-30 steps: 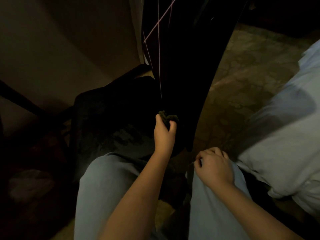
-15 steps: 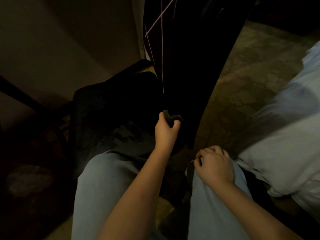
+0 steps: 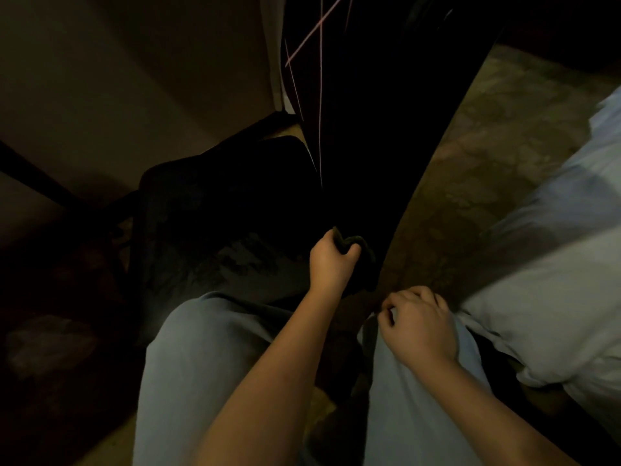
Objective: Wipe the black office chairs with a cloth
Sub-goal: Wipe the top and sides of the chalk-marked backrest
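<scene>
Cloth [image 3: 366, 252], likely soft and limp, bunched in clenched left hand [image 3: 331, 264] against chair [image 3: 386, 163] just ahead; right hand [image 3: 416, 326] curled on knee [image 3: 413, 398].

You have two hands here, your left hand [image 3: 331, 264] and your right hand [image 3: 420, 327]. You have one cloth [image 3: 357, 246], one black chair [image 3: 208, 223], two legs [image 3: 201, 348] and one white bundle [image 3: 544, 297].

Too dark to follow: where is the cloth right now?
Head view, centre: the cloth is gripped in the left hand, at the lower end of the black chair back.
</scene>
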Tool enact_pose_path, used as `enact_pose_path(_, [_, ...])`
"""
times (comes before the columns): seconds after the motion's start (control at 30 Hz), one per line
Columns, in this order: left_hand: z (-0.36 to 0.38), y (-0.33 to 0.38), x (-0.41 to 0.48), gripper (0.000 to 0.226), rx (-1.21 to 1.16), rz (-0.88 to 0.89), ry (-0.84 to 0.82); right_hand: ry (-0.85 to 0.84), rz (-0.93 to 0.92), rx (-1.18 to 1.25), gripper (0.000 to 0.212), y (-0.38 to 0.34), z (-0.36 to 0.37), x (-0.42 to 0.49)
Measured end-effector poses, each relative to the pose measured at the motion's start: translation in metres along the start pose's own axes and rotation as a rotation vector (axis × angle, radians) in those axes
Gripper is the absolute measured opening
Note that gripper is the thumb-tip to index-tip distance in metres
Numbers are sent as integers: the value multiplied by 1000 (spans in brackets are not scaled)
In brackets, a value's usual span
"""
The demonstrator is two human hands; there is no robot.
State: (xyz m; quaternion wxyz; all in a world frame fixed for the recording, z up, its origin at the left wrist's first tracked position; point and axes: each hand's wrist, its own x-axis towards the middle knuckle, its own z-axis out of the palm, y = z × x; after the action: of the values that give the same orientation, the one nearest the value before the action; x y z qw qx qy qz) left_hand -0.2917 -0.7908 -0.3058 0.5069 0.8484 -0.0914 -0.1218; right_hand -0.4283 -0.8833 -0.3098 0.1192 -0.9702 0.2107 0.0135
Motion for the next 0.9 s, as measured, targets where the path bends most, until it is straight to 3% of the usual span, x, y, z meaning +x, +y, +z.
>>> enact_pose_path(0.13, [11, -4, 1, 15, 14, -29, -20, -6, 3, -5, 22, 0, 0, 1])
enact_pose_path(0.33, [15, 0, 3, 24, -34, -71, -32, 9, 0, -16, 20, 1, 1, 4])
enact_pose_path(0.47, [5, 5, -1, 13, 34, -72, -26, -34, -4, -18, 23, -2, -4, 5])
enact_pose_path(0.9, [-70, 79, -10, 11, 188, 331, 292, -111, -36, 2, 31, -7, -15, -7])
